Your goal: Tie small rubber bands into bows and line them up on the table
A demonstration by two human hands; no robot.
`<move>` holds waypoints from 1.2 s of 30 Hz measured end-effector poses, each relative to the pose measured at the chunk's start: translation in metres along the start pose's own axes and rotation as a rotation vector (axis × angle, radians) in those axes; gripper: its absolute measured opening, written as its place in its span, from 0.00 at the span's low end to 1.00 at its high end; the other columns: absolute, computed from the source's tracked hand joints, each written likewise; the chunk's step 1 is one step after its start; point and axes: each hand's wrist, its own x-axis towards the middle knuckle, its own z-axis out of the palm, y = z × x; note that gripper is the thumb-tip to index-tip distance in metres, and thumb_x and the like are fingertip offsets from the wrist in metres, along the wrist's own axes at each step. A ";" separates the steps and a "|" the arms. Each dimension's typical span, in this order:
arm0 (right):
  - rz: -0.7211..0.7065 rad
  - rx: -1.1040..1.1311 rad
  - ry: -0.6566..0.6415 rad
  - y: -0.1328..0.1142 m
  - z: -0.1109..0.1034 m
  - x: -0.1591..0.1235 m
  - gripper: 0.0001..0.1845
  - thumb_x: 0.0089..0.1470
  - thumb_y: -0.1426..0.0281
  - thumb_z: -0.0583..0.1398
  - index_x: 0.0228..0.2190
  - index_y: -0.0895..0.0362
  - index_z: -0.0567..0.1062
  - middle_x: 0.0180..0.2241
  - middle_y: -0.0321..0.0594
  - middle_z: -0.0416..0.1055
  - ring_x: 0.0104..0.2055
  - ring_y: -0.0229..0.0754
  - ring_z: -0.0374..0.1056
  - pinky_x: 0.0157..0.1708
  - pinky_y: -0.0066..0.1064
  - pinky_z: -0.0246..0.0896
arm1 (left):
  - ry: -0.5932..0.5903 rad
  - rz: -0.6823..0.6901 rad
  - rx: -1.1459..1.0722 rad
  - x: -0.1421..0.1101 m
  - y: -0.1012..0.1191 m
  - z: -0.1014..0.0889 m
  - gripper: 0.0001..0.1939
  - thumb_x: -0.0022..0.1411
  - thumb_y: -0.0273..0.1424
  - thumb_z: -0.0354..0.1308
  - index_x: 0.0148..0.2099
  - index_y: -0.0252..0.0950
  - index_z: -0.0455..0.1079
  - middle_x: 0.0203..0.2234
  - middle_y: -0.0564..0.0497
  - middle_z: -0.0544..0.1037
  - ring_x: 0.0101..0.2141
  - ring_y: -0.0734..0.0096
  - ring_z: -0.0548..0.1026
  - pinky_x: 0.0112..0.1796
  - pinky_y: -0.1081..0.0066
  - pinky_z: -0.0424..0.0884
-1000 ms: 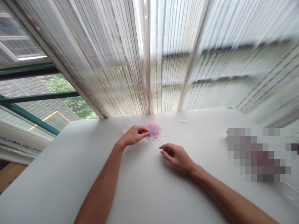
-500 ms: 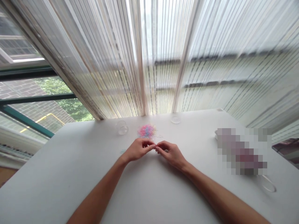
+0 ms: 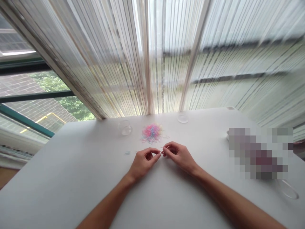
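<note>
My left hand and my right hand meet fingertip to fingertip just above the white table, each with thumb and forefinger pinched. A tiny pale sliver shows at the right fingertips, too small to name. Whatever the left pinch holds is hidden. Just beyond the hands lies a loose pile of small, thin pink, blue and yellow loops or strips. A few pale blue strips lie apart, left of my left hand.
Behind the pile stand a clear round container on the left and a clear round lid on the right. A blurred-out pinkish item with a pale loop strap lies at the right of the white table. String curtains hang behind.
My fingertips, touching before, are now a little apart. Both hands sit slightly nearer to me relative to the pile, uncovering more of its front edge. The view has shifted slightly.
</note>
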 end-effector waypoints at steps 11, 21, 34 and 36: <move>0.031 -0.044 0.006 -0.006 0.005 -0.005 0.16 0.58 0.54 0.62 0.33 0.55 0.75 0.32 0.41 0.81 0.37 0.46 0.78 0.40 0.36 0.73 | 0.073 0.167 0.082 -0.003 -0.005 0.009 0.08 0.63 0.34 0.62 0.40 0.39 0.80 0.29 0.50 0.82 0.22 0.75 0.67 0.26 0.73 0.68; -0.063 -0.385 0.019 0.003 -0.041 0.012 0.12 0.57 0.60 0.61 0.31 0.55 0.77 0.28 0.37 0.76 0.29 0.40 0.71 0.32 0.32 0.68 | -0.031 0.225 0.261 -0.003 -0.007 -0.017 0.05 0.62 0.30 0.59 0.37 0.37 0.77 0.30 0.51 0.80 0.23 0.75 0.67 0.29 0.73 0.67; -0.216 -0.674 -0.139 0.001 -0.052 0.007 0.07 0.58 0.69 0.59 0.35 0.53 0.79 0.34 0.40 0.72 0.31 0.40 0.69 0.34 0.32 0.67 | -0.120 0.255 0.316 -0.001 -0.013 -0.021 0.07 0.65 0.32 0.58 0.39 0.38 0.77 0.33 0.49 0.81 0.24 0.75 0.67 0.29 0.73 0.66; -0.198 -0.676 -0.146 0.001 -0.057 0.007 0.08 0.58 0.68 0.60 0.38 0.53 0.79 0.36 0.40 0.73 0.32 0.40 0.69 0.36 0.33 0.68 | -0.121 0.265 0.311 -0.001 -0.013 -0.021 0.07 0.65 0.31 0.58 0.39 0.38 0.77 0.34 0.49 0.81 0.24 0.75 0.67 0.29 0.73 0.66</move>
